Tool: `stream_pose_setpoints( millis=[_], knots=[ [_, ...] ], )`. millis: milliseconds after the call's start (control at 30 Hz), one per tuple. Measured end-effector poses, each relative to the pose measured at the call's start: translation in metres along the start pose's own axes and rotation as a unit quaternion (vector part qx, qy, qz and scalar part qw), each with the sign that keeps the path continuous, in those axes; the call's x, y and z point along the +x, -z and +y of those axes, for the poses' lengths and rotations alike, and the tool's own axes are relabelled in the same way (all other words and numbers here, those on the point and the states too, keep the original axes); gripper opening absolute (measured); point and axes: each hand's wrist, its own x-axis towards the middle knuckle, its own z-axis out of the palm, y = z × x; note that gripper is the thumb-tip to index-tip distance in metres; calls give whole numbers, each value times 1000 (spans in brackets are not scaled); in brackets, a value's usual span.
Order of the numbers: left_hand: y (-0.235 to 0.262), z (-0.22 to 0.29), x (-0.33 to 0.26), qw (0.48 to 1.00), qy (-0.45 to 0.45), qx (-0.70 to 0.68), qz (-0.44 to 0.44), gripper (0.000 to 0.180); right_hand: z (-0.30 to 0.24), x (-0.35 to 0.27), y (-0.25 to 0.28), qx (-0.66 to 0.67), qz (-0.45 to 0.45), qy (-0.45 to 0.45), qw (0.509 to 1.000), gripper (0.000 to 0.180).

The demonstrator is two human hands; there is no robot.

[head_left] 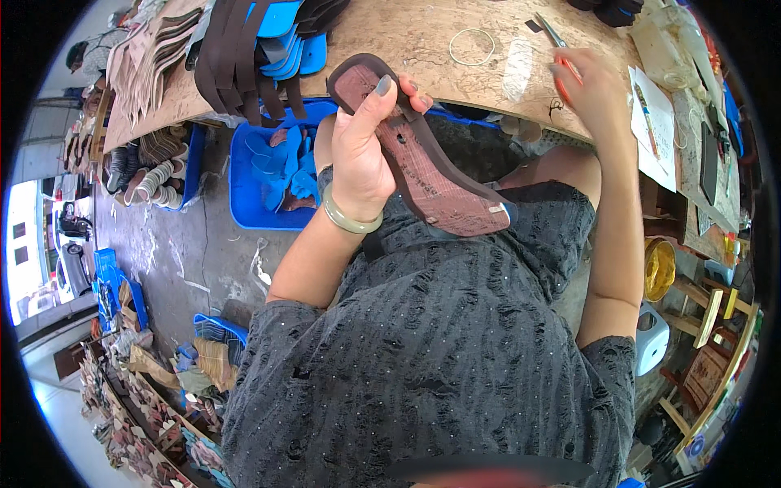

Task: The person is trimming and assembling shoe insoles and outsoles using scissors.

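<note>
Left hand (364, 150) closed, I grip a brown sole piece (443, 191) by its upper part, thumb flat on the reddish face and fingertips coming round the far edge. The piece slants from the front edge of the worktable (407, 28) down over my lap, its dark rim running along the long sides and some handwriting on the face. A pale bangle (351, 218) circles that wrist. My right hand (590, 85) is over the table, fingers bent at the orange handles of the scissors (553, 34); I cannot tell whether they are closed round them. The blades point away from me, a small dark scrap (534, 26) just beside the tips. To the left of the scissors lies a thin pale ring (472, 46); to the right, a white sheet of paper (663, 154). Dark straps (232, 65) and blue pieces (281, 49) are heaped at the table's left, near a stack of pale pieces (150, 69). Below, a blue bin (244, 191) holds more blue cutouts (281, 167).
</note>
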Motion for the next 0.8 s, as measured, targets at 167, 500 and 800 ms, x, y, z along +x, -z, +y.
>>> stream_pose_setpoints(
  millis=[167, 500, 800],
  knots=[
    [16, -5, 8, 995, 64, -65, -30, 14, -110, -34, 7, 601, -276, -121, 740, 26],
    [23, -18, 34, 905, 13, -263, -334, 21, -189, -52, 3, 664, -177, -91, 721, 36],
    [12, -27, 20, 896, -5, -292, -334, 17, -188, -41, 21, 662, -264, -120, 691, 25]
  ],
)
